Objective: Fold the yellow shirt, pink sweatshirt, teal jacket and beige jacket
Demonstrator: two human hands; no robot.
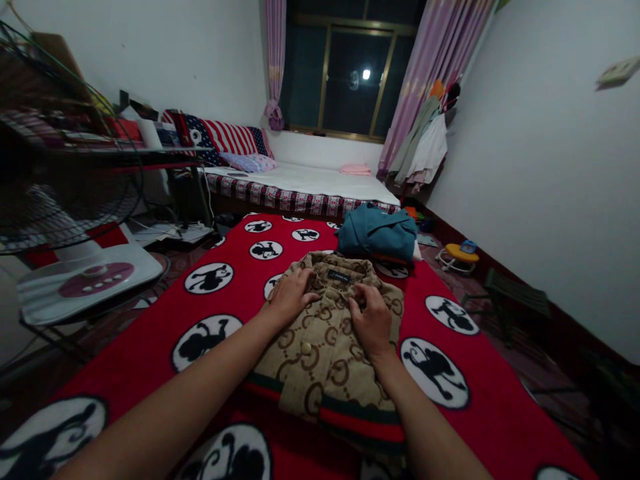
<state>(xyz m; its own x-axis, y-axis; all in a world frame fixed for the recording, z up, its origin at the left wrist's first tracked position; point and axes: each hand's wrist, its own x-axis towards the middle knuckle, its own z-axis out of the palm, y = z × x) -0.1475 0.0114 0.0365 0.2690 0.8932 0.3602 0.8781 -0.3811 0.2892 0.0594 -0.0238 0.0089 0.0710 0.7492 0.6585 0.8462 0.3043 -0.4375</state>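
A folded tan jacket [320, 333] with brown letter patterns, a brass snap button and a green-and-red striped hem lies front up, its collar away from me. My left hand [294, 295] is at the left side of the collar, fingers curled over the cloth and thumb on the front. On the other side, my right hand [371, 320] pinches the collar edge between thumb and fingers. A dark label shows inside the neck. Beyond the jacket sits a folded teal garment [377, 233] in a pile.
Under the clothes spreads a red blanket [145, 340] with black-and-white monkey circles. A fan [95, 267] and a cluttered desk [165, 152] stand left. Behind is a bed [310, 179] below the window. Stools [457, 253] line the right wall, where clothes [427, 150] hang.
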